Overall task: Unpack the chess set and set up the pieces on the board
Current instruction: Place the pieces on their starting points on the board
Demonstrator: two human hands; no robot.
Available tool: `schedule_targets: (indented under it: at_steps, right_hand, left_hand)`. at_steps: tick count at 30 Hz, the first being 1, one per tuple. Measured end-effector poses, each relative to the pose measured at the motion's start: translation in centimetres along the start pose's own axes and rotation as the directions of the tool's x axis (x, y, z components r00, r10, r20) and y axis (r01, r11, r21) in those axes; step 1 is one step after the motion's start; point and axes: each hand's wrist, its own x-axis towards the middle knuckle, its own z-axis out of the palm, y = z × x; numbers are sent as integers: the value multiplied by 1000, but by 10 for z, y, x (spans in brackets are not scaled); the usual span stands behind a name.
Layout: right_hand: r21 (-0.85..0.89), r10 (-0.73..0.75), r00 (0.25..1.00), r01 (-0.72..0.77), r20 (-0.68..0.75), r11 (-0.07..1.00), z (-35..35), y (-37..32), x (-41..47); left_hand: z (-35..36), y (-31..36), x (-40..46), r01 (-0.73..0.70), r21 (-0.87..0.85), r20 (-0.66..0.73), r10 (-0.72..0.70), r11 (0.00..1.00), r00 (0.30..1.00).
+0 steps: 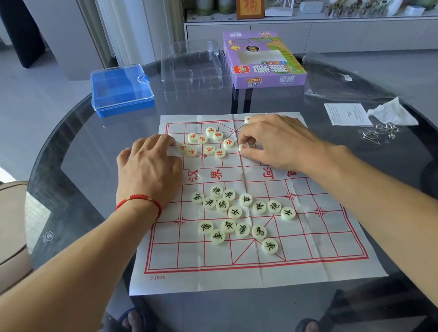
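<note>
A white paper chess board [254,270] with red grid lines lies unfolded on the glass table. Several round cream pieces with red characters [209,140] sit loosely on its far half. A loose heap of black-character pieces [235,213] covers the near half. My left hand [147,167] rests palm down on the board's far left corner, its fingertips beside the red pieces. My right hand [273,142] hovers over the far middle, its thumb and fingers pinching a red piece [242,147]. Another piece [247,119] shows just beyond that hand.
Behind the board stand a blue plastic box [121,91], a clear plastic tray [193,67] and the purple chess box [263,58]. At the right lie a dark plastic bag [334,81], a paper slip [346,115], a crumpled wrapper [389,114] and metal rings [380,132].
</note>
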Motion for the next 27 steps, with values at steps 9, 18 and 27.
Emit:
schedule_targets:
  at_steps: [9,18,27]
  right_hand:
    - [49,-19,998,17,52,999,-4,-7,0]
    - [71,-22,998,18,59,997,-4,-3,-1]
    - [68,18,999,-20,34,997,-13,7,-1]
  left_hand:
    - [0,-1,0,-4,-6,0,4,1000,1000]
    - [-1,-1,0,1,-7,4,-1,1000,1000]
    - [0,0,0,13,-12,5,-13,1000,1000]
